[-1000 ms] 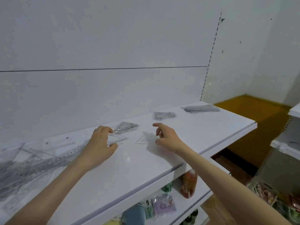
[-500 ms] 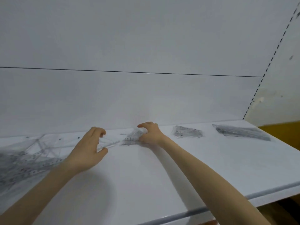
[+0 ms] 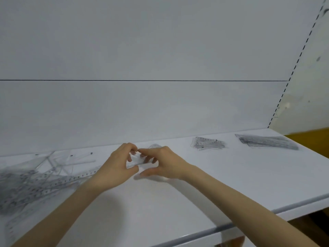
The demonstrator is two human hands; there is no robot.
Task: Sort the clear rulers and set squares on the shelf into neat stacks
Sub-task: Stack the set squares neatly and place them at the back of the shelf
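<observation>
Clear plastic piece [image 3: 136, 160], ruler or set square not discernible: held just above the white shelf [image 3: 195, 193], centre, pinched between both hands. Left hand [image 3: 117, 168] grips its left end and right hand [image 3: 163, 163] its right end, fingers curled. Loose clear rulers [image 3: 32, 182]: jumbled heap, far left. Set square stack [image 3: 207, 143]: far right. Ruler stack [image 3: 267, 142]: farther right.

The loose ruler pile [image 3: 26, 184] is blurred and cut off by the left edge. The left hand [image 3: 117, 166] and right hand [image 3: 163, 163] cover part of the clear piece [image 3: 136, 160]; its outline cannot be determined. Graduations on the set-square stack [image 3: 207, 143] and ruler stack [image 3: 267, 141] are illegible.
</observation>
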